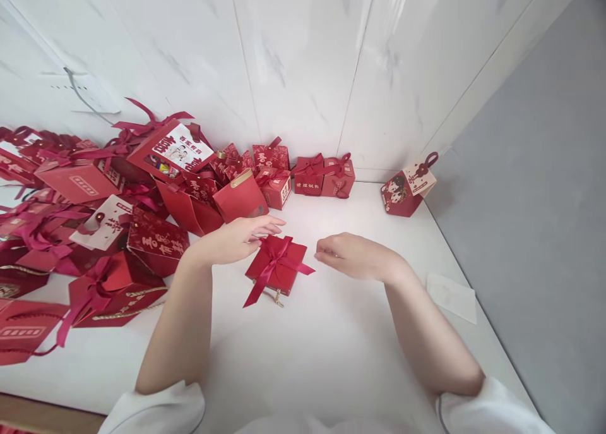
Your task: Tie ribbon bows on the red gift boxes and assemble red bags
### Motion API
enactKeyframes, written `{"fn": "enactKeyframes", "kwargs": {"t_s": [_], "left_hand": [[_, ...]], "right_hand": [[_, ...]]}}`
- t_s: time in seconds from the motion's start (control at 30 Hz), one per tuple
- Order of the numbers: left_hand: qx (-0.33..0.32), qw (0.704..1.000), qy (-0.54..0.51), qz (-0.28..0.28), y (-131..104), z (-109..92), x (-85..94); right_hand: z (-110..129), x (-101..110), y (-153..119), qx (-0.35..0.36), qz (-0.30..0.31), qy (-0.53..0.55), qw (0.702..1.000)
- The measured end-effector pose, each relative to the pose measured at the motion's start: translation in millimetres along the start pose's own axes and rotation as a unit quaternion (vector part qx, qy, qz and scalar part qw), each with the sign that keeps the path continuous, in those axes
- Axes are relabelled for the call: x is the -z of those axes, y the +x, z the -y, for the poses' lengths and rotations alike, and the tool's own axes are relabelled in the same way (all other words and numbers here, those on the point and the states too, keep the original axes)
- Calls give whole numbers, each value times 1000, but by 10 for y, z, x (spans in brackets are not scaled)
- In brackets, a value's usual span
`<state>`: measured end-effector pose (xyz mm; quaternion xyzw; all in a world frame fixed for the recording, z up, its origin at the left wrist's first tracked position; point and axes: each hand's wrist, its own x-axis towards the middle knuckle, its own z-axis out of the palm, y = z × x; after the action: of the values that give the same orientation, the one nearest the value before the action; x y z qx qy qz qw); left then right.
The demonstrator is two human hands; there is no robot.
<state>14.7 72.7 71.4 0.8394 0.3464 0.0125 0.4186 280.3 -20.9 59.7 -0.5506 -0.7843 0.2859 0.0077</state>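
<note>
A red gift box [294, 254] with a crimson ribbon bow [277, 260] tied over its top sits on the white table in front of me. Ribbon tails reach out to its right and lower left, and a short gold cord [276, 299] shows at its near side. My left hand [237, 239] hovers at the box's upper left, fingers stretched out and holding nothing. To the right of the box, apart from it, my right hand [353, 255] is closed with its fingers curled in. Nothing shows in that hand.
Many red gift boxes [113, 289] with ribbons are heaped on the left. Two ribboned boxes [324, 176] stand against the marbled wall. A house-shaped box [406, 191] stands at the back right. A white paper [451, 297] lies near the table's right edge, beside a grey panel.
</note>
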Motion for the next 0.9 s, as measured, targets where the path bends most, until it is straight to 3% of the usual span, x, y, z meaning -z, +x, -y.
{"fn": "enactKeyframes", "kwargs": {"t_s": [0.13, 0.33, 0.47, 0.6, 0.73, 0.83, 0.9], "left_hand": [[-19, 999, -31, 4, -12, -102, -23], [50, 997, 30, -48, -130, -178, -16], [80, 993, 11, -84, -204, 2, -131], [36, 988, -90, -118, -239, 323, -347], [7, 964, -172, -202, -262, 569, -553], [8, 948, -220, -228, -253, 624, -658], [12, 941, -234, -242, -229, 617, -708]], "right_hand": [[91, -36, -19, -79, 5, -115, 990], [125, 21, -200, -56, -53, -79, 994], [103, 14, -192, -61, -52, -70, 994], [18, -64, 20, -56, -63, -37, 996], [-100, -221, 388, -38, -117, 95, 988], [-112, -376, 610, 16, -124, 284, 951], [-71, -475, 689, 16, -135, 349, 927]]}}
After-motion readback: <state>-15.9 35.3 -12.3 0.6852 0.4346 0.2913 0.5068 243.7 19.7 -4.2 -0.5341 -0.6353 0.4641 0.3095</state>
